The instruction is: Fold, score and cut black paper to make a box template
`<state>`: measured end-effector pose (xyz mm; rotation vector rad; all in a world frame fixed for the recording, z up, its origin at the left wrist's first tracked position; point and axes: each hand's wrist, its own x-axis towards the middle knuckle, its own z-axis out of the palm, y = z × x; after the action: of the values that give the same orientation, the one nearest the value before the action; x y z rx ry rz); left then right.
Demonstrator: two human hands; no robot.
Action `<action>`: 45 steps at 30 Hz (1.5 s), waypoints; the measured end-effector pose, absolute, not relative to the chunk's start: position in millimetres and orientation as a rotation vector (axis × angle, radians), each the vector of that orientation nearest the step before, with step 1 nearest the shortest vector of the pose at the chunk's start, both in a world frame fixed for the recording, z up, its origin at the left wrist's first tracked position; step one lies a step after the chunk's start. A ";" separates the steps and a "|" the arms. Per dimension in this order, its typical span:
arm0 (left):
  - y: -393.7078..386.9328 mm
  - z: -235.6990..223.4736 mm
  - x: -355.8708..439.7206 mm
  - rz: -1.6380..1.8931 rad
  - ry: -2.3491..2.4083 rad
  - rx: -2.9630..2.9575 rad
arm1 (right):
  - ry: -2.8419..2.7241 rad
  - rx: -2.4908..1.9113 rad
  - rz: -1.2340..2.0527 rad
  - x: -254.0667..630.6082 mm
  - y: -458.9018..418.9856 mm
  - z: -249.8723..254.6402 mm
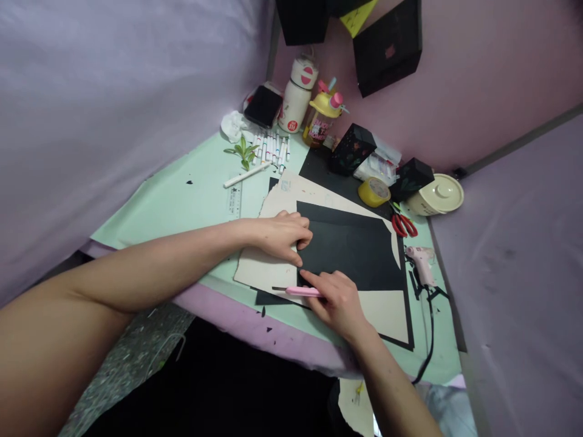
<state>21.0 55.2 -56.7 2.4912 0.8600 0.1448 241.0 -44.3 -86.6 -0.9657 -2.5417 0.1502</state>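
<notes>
A sheet of black paper (pixel 350 246) lies on a larger cream sheet of card (pixel 382 309). At the black paper's left edge, my left hand (pixel 282 235) rests with curled fingers and its thumb toward me, holding the edge. Close by, near the lower left corner, my right hand (pixel 337 298) has its fingers closed round a pink craft knife (pixel 303 292). The knife's blade points left over the cream card, while my right index fingertip touches the black paper's corner. More black paper shows from beneath the card.
Markers (pixel 271 149), a leafy sprig (pixel 243 152) and a clear ruler (pixel 234 200) lie at the back left. Bottles (pixel 296 100), black boxes (pixel 353 149) and yellow tape (pixel 374 192) stand behind. Red scissors (pixel 404 224) and a corded glue gun (pixel 422 264) lie right.
</notes>
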 end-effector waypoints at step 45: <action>47.8 -55.2 20.4 0.222 0.783 2.419 | -1.970 -1.529 0.714 275.1 -48.1 -68.1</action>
<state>20.4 47.8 -55.2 2.4191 0.7829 0.2223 275.1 -48.1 -68.1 -1.5290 -1.9705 0.7137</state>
